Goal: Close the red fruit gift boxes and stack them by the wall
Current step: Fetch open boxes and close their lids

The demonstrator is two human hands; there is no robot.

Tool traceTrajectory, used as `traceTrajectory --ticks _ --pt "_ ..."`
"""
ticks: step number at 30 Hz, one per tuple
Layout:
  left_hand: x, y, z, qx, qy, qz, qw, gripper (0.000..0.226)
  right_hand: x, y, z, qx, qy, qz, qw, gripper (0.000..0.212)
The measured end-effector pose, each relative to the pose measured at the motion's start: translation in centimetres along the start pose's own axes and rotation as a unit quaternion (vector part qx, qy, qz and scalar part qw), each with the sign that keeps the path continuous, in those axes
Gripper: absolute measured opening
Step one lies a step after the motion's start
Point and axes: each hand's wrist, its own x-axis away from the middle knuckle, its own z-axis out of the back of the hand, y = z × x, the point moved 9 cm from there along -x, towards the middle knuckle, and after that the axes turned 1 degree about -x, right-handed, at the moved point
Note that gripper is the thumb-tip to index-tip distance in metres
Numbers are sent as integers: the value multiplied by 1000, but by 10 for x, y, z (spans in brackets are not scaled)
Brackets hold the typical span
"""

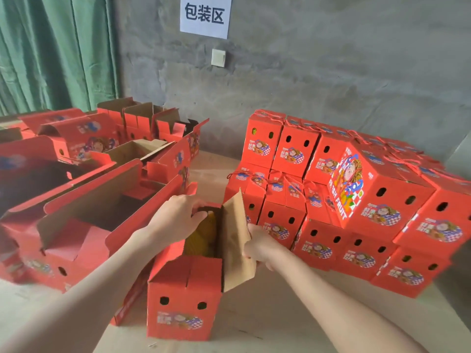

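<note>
An open red fruit gift box point(183, 299) stands in front of me on the cardboard-covered table point(293, 317), with yellow fruit point(204, 238) showing inside. My left hand point(178, 217) curls over the far left top edge of the box, fingers bent into the opening. My right hand point(257, 244) grips the raised brown right flap point(235, 240) from its outer side. To the right, a stack of closed red boxes point(356, 200) with rope handles stands against the grey wall.
Several open, unclosed red boxes point(84, 189) crowd the left side of the table. A green curtain point(56, 52) hangs at the back left. A white paper sign point(205, 15) and a wall switch point(218, 58) are on the concrete wall.
</note>
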Motion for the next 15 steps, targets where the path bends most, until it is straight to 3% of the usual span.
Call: traceTrajectory --ticks 10,13,15 --pt "8 19 -27 55 16 -59 997 30 15 45 94 300 -36 64 951 81" --pt "9 21 -51 92 1 -63 994 29 14 70 126 345 85 49 933 69" --pt "9 12 -71 147 -20 -7 989 24 21 90 144 300 187 44 935 52"
